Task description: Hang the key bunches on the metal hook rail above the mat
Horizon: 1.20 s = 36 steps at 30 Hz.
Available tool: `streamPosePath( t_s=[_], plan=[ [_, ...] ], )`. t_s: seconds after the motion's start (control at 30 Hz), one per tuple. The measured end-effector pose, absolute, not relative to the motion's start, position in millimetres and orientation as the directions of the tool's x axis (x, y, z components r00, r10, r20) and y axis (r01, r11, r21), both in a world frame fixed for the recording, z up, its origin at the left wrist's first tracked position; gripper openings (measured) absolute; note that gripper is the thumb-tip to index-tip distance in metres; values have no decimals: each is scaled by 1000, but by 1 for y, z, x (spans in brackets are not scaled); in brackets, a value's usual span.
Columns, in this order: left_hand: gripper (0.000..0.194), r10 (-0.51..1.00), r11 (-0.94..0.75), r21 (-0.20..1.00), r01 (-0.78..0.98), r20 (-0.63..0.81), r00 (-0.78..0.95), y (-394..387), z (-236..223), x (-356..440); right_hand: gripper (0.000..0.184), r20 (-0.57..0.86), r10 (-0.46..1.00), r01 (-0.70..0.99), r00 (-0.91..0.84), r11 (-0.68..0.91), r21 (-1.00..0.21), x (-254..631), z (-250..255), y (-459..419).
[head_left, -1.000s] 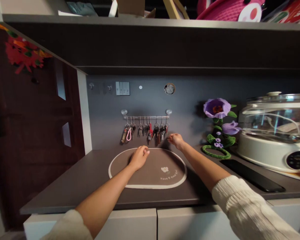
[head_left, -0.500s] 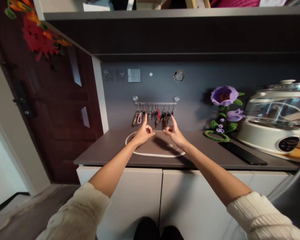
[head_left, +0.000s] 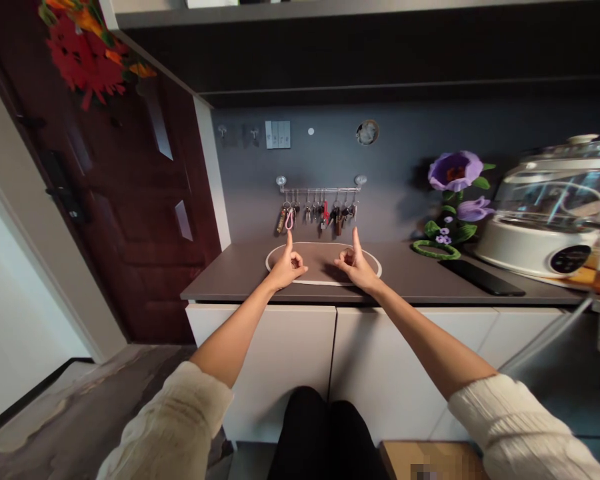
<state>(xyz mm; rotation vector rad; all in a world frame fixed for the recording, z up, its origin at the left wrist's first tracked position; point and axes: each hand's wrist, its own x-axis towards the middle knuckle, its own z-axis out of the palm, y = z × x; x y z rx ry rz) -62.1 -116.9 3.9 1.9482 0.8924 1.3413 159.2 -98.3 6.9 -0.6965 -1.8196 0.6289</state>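
Nearest, below the mat (head_left: 320, 257), are black-clad legs (head_left: 310, 433) and pale cabinet doors (head_left: 260, 347). The left hand (head_left: 287, 267) is at the mat's left part and the right hand (head_left: 357, 267) at its right part; whether either touches it, I cannot tell. On each, the index finger points up, the thumb points inward and the other fingers are curled, so the fingers are partly open, with nothing visible in them. The oval mat, brown with a pale rim, lies flat on the dark surface (head_left: 240, 280). To the right of the mat lies a black phone (head_left: 481, 277), with a green ring (head_left: 436, 250), purple flowers (head_left: 455, 172) and a white appliance (head_left: 535, 247) with a clear upper part beyond it. Behind and above the mat, bunches of keys (head_left: 325, 217) hang from a rail (head_left: 320, 191) on the wall. Higher above the mat are a switch panel (head_left: 278, 135) and a round hole (head_left: 367, 132)
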Motion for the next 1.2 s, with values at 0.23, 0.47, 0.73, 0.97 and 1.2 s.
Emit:
streamPosePath(
  t_s=[0.23, 0.47, 0.73, 0.97, 1.2],
  plan=[
    [105, 826, -553, 816, 168, 511, 236, -110, 5, -64, 89, 601, 759, 210, -252, 649, -731, 161, 10, -97],
    [91, 851, -413, 804, 428, 508, -133, -46, 30, -89, 77, 580, 814, 349, 26, 536, -768, 188, 47, -32],
    [82, 829, -304, 871, 386, 442, -344, 44, 59, -97, 107, 442, 839, 322, 319, 343, -883, 208, 72, 61],
    [45, 823, -435, 900, -37, 380, -422, 80, 57, -57, 105, 552, 774, 66, 311, 561, -825, 174, 53, 98],
    [45, 848, -438, 817, -375, 236, -475, 95, 60, -18, 104, 562, 694, -35, 450, 643, -765, 127, 53, 104]
  ],
)
